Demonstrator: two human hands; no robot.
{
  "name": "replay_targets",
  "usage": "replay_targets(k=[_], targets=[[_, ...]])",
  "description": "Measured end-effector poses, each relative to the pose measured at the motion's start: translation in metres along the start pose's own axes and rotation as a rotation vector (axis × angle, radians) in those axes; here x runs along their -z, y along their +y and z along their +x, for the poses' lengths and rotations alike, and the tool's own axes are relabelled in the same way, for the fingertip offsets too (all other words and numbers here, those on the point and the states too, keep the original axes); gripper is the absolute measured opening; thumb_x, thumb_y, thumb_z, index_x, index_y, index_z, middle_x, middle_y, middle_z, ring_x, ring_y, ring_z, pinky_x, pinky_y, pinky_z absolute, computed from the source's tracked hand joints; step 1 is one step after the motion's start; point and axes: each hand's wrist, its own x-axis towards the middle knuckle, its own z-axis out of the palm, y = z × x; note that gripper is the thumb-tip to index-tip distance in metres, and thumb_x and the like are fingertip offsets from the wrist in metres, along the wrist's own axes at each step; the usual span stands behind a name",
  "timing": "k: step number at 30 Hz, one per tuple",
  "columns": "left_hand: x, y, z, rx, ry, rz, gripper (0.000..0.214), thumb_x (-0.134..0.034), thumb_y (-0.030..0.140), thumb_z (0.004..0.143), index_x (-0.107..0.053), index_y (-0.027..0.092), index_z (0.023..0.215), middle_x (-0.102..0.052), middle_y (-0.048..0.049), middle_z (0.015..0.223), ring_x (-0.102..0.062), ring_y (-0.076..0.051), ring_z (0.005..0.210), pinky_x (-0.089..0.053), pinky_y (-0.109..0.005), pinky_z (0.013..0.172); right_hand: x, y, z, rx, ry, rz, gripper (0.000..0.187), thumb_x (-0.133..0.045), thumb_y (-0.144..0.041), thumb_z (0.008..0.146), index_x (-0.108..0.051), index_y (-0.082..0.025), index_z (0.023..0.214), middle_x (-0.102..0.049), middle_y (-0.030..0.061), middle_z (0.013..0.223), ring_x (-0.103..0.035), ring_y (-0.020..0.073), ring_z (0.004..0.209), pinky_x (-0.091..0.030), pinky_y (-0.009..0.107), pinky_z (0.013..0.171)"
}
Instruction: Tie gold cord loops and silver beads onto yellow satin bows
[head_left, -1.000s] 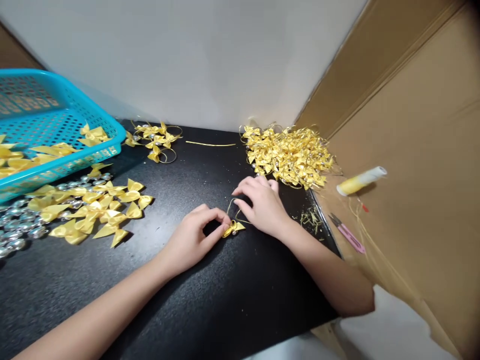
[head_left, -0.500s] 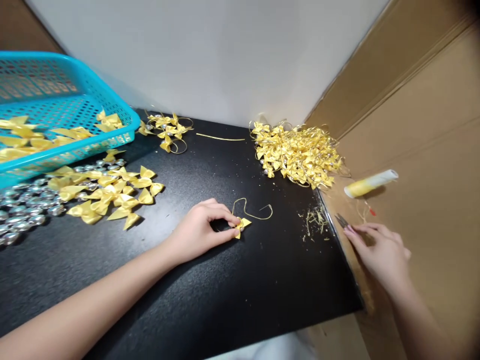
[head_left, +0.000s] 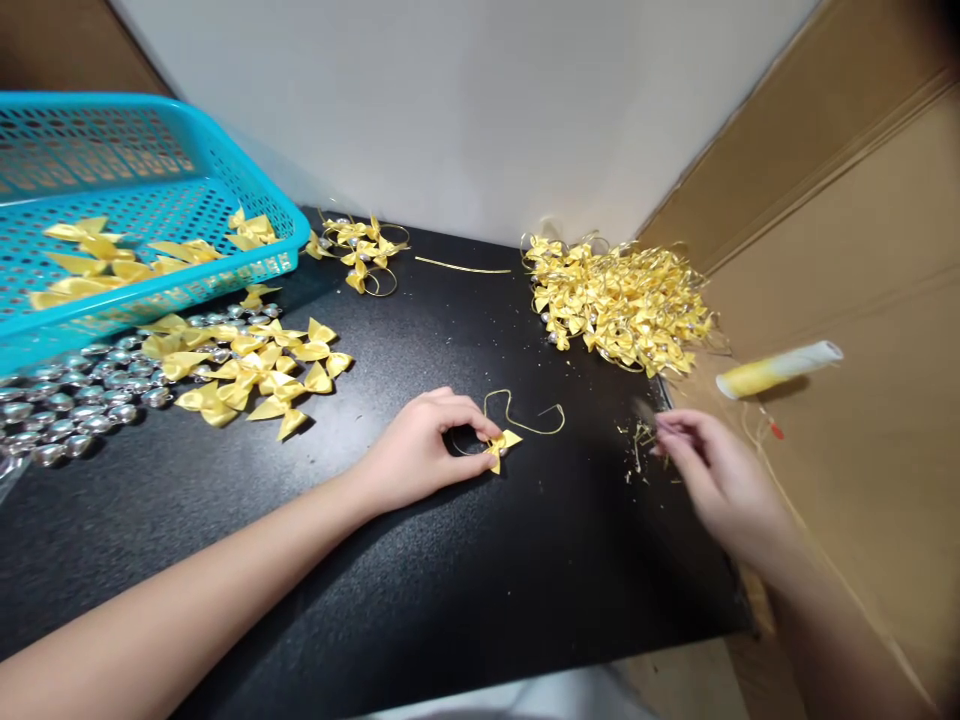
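Observation:
My left hand (head_left: pixel 439 440) pinches a small yellow ribbon bow (head_left: pixel 505 447) between thumb and fingertips, resting on the black table. Out of that bow a thin gold cord (head_left: pixel 536 428) curls away over the tabletop. Over the table's right edge, my right hand (head_left: pixel 720 480) is closed on a small pair of snips (head_left: pixel 646 412), whose blades are blurred by motion and point left. Just beneath them lie cord clippings (head_left: pixel 637 445). How the fingers sit on the snips' handles is partly hidden.
A blue plastic basket (head_left: pixel 247 255) holding bows stands at left, with silver beads (head_left: pixel 97 410) and loose bows (head_left: pixel 262 370) before it. Finished-looking bows with loops (head_left: pixel 622 305) are heaped at back right. A cord piece (head_left: pixel 461 266) lies behind; a yellow-white tube (head_left: pixel 780 370) rests on cardboard.
My right hand has lifted the snips from beyond the table's right edge and moved left over the clippings. My left hand keeps its pinch on the bow. The view has shifted slightly.

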Motion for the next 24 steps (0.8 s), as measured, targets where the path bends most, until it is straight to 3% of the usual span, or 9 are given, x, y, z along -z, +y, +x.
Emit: replay_targets(k=[3,6,14,24], targets=[[0.0,-0.001,-0.001,-0.006,-0.004,0.008,0.008,-0.074,0.025,0.077,-0.072,0.021,0.083,-0.076,-0.0014,0.085,-0.065,-0.018,0.079,-0.046,-0.032,0.077,-0.018,-0.057,0.006,0.21,-0.295,-0.019,0.016,-0.044,-0.027,0.095,-0.058,-0.022,0.098,-0.068,0.0068,0.094,-0.067,0.0203,0.083,-0.051,0.032,0.074],[-0.001,-0.002,0.0,-0.007,-0.025,0.022,0.01,-0.074,0.025,0.077,-0.072,0.02,0.086,-0.075,-0.0013,0.085,-0.064,-0.018,0.078,-0.045,-0.032,0.076,-0.034,-0.092,0.012,0.305,-0.489,-0.16,0.016,-0.044,-0.023,0.097,-0.059,-0.02,0.101,-0.068,0.0057,0.098,-0.067,0.0189,0.081,-0.047,0.03,0.069],[-0.001,-0.003,-0.001,0.003,-0.036,0.054,0.016,-0.073,0.02,0.076,-0.072,0.02,0.091,-0.074,-0.002,0.087,-0.062,-0.019,0.08,-0.045,-0.033,0.077,-0.041,-0.099,0.017,0.376,-0.465,-0.385,0.01,-0.05,-0.021,0.096,-0.06,-0.02,0.098,-0.067,0.0014,0.091,-0.064,0.0158,0.07,-0.038,0.027,0.058],[-0.003,-0.003,0.0,0.002,-0.032,0.077,0.014,-0.073,0.02,0.075,-0.071,0.019,0.089,-0.074,-0.0024,0.085,-0.063,-0.019,0.078,-0.046,-0.033,0.076,-0.043,-0.102,0.018,0.443,-0.434,-0.442,0.01,-0.05,-0.022,0.096,-0.06,-0.019,0.096,-0.067,0.0019,0.088,-0.065,0.0168,0.072,-0.038,0.027,0.058]])
